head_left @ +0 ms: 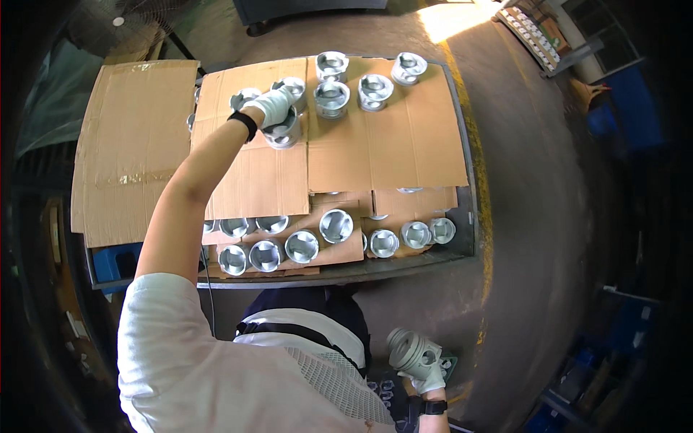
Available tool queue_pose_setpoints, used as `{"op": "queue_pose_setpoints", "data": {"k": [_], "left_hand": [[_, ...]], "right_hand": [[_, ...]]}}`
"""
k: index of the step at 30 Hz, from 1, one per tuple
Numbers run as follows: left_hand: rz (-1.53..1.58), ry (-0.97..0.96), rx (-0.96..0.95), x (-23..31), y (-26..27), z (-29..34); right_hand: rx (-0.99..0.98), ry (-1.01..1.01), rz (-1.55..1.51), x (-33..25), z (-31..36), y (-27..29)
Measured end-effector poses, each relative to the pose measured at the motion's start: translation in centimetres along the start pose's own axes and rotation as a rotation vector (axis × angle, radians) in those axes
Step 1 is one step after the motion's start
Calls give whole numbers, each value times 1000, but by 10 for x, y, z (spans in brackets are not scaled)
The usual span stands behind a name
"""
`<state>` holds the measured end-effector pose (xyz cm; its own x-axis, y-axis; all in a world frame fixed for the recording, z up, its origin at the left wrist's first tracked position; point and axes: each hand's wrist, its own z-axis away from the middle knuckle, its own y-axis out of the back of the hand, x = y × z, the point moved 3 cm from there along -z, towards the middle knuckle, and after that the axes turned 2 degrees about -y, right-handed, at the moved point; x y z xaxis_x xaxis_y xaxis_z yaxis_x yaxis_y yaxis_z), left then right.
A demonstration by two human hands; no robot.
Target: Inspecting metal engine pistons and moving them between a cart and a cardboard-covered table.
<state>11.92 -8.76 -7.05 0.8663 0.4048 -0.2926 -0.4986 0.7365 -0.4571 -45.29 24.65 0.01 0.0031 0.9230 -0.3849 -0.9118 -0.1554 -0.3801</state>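
the white-gloved left hand (274, 107) reaches over the far left part of the dark grey, metal-rimmed cart (404, 268), a black band (243, 125) around its wrist. its fingers bend down among three silvery, cup-shaped metal pistons, touching the nearest piston (281, 136); whether they pinch it or only rest against it, i cannot tell. the white-gloved right hand (427, 380) is well apart from the cart, off its near right side, with its fingers closed around the skirt of a grey, round metal piston with grooved sides (408, 349). that piston is tilted, its grooved end toward the cart. a black watch-like strap (434, 408) circles the right wrist.

on the cart's far right part, four shiny silver pistons (332, 101) stand on a flat brown cardboard sheet (415, 144). along the cart's near edge, more round, open-topped silver pistons (302, 247) sit in a lower layer, some partly hidden under the cardboard. a taped tan cardboard panel (130, 137) covers the cart's left end, a bright blue plastic bin (118, 264) below it. to the cart's right, a worn yellow line (486, 238) runs along the floor.
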Motion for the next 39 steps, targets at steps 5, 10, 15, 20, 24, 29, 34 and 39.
{"op": "queue_pose_setpoints", "data": {"k": [5,10,15,20,24,29,34,39], "left_hand": [[372,201,20,-18,-6,-30],[942,397,256,51,-2,-101],[2331,634,943,26,39,3],[1697,538,1238,-196,226,188],[1530,306,1523,-250,318,232],[1622,40,1912,-309,443,204],[1219,-206,2174,-377,558,206],[901,-492,2167,-467,674,270]], "right_hand": [[21,207,0,30,14,-14],[114,435,-116,57,33,-11],[219,696,-186,99,65,8],[345,598,-682,220,126,23],[333,719,-833,318,156,40],[843,756,-102,402,199,43],[895,848,-759,488,206,24],[906,1057,-1074,543,210,11]]}}
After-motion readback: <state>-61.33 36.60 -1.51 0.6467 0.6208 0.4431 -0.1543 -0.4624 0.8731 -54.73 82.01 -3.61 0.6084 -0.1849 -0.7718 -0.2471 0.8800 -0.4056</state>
